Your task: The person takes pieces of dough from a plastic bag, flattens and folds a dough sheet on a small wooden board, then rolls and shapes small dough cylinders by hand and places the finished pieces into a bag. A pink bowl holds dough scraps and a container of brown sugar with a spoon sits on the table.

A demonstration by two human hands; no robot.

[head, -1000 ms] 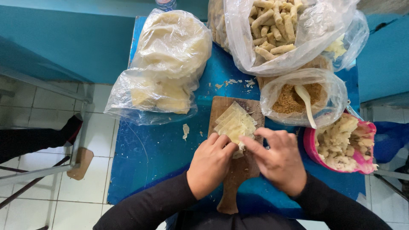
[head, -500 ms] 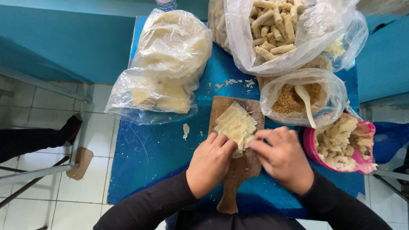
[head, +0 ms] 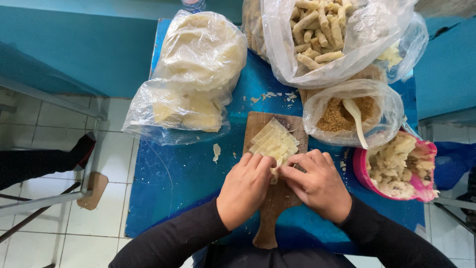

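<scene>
Head view: thin pale dough sheet (head: pixel 274 143) lying on wooden paddle board (head: pixel 275 173), near edge pinched and folded. Judged light, soft, easily torn; best taken at the near edge with fingertips, pressure kept low. Left hand (head: pixel 245 188) and right hand (head: pixel 317 186) curled, fingers narrow, gripping that edge. Board resting on blue table (head: pixel 178 173). Beyond: bagged wrappers (head: pixel 193 74), bagged rolls (head: pixel 322 34), crumb bag (head: pixel 347 111), pink filling bowl (head: pixel 396 166).
</scene>
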